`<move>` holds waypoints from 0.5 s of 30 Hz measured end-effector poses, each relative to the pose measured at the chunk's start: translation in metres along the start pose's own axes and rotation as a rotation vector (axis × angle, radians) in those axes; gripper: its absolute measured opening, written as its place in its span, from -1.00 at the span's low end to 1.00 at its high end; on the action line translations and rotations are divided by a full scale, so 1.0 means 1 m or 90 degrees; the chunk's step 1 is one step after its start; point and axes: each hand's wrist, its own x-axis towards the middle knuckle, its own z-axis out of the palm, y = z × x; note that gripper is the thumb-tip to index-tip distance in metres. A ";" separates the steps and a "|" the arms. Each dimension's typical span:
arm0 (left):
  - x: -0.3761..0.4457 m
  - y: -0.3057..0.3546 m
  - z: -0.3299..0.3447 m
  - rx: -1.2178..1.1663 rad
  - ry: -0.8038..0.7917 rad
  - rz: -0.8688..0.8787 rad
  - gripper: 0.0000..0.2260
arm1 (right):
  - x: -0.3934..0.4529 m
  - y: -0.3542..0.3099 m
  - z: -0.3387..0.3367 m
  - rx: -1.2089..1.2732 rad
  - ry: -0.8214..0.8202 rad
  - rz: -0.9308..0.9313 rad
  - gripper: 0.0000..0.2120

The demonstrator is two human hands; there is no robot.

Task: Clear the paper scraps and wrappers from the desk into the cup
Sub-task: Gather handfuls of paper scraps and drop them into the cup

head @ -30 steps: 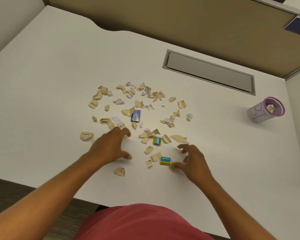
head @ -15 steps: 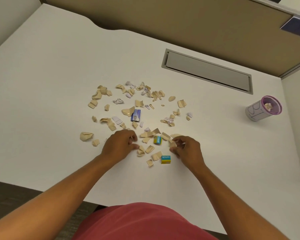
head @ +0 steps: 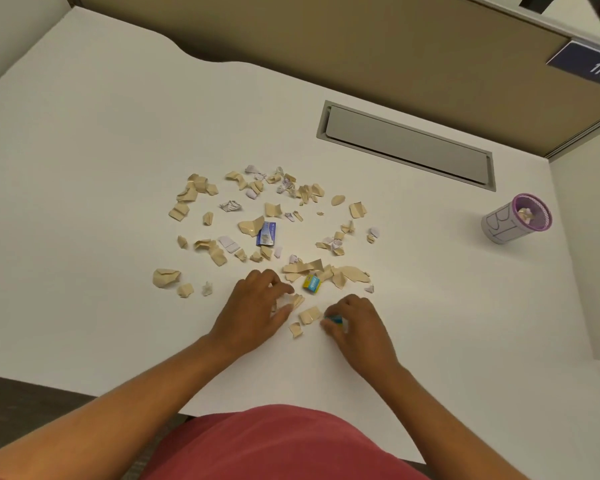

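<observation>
Left hand (head: 253, 311) fingers pinch scraps (head: 291, 301); right hand (head: 355, 323) fingers grip blue wrapper (head: 333, 319). One cup (head: 513, 220), three wrappers.

Both forearms (head: 160, 386) bare to the frame edge; no sleeves visible. Hands: left hand (head: 253, 313), right hand (head: 359, 323), no rings or watch visible. Red-pink garment (head: 284, 445) covers torso.

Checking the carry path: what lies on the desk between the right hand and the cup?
Nothing: in the head view, the white desk is bare from the right hand to the cup; the scraps lie left of that line.
</observation>
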 end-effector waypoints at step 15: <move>-0.019 -0.012 0.035 0.197 -0.068 0.210 -0.55 | 0.015 0.003 0.014 -0.263 0.061 -0.259 -0.55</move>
